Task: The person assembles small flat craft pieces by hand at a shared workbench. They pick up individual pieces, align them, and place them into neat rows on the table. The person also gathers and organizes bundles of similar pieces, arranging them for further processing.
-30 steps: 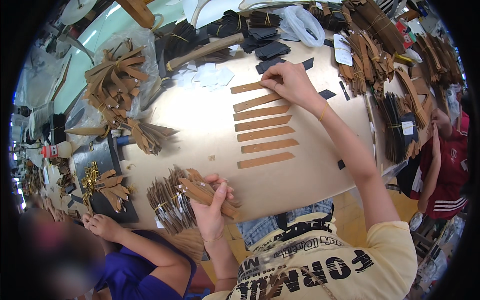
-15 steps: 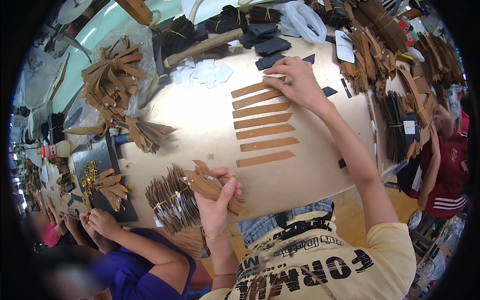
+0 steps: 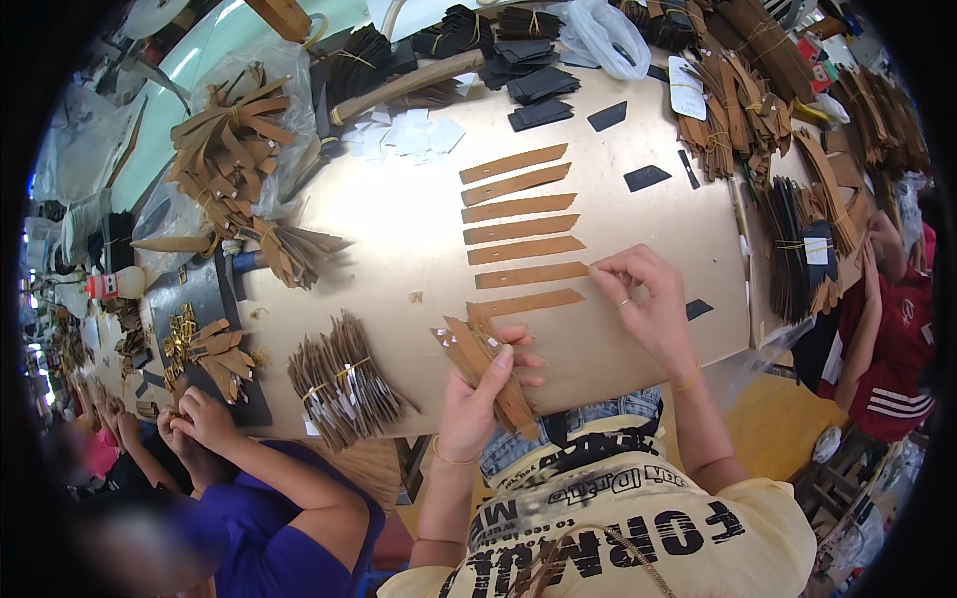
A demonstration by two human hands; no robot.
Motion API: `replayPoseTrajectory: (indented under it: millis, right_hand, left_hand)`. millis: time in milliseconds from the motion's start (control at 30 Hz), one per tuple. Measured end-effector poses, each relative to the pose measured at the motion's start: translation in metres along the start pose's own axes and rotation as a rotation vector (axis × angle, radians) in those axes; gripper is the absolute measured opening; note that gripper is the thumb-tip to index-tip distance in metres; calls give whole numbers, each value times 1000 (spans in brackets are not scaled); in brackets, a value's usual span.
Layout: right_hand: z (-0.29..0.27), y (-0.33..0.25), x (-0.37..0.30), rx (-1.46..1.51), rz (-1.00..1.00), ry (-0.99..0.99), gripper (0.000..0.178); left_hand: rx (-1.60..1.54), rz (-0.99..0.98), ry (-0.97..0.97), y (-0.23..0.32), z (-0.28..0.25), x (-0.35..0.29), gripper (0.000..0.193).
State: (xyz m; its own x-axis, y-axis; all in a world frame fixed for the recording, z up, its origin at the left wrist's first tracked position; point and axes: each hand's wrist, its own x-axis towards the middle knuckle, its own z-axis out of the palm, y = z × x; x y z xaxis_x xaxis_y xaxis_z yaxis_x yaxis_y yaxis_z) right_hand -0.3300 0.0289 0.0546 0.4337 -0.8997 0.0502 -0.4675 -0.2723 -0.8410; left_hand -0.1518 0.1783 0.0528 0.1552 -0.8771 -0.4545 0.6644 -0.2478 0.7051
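My left hand [image 3: 485, 391] is closed around a loose stack of brown leather strips [image 3: 469, 349], thumb across the top. The stack's upper end overlaps the nearest strip of a column laid on the table. Several tan leather strips [image 3: 523, 229] lie there one above another, their angled ends to the right. My right hand [image 3: 646, 299], with a ring on one finger, has its thumb and forefinger pinched at the right end of the second-nearest strip [image 3: 528, 275]. Just right of that hand lies a small black slanted piece [image 3: 700, 310].
Left of my left hand sits a tied bundle of brown strips [image 3: 344, 384]. White paper pieces [image 3: 424, 138], a wooden-handled tool [image 3: 404, 88] and stacked black pieces [image 3: 541, 100] lie farther back. Co-workers sit on both sides; one wears a purple sleeve [image 3: 309, 518].
My right hand has come down from the far end of the column to the second-nearest strip, uncovering the far strips and black pieces. My left hand, still holding its stack, has moved right.
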Motion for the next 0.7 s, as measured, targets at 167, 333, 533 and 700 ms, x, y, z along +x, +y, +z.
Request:
replayPoseTrajectory:
  millis: [167,333,533,700]
  right_hand:
    - [4,-5,-9,64,-25,-15,10]
    - [5,-17,-17,313,128,-284,12]
    - [14,-41,-25,594,276,-509,20]
    - [20,-45,-23,678,418,-459,19]
  left_hand:
    - [-90,-13,24,-1,9,0,37]
    - [-172,-1,57,1,14,-5,41]
    - [266,10,-58,-7,9,-11,52]
    - [63,-72,-67,-14,9,-15,35]
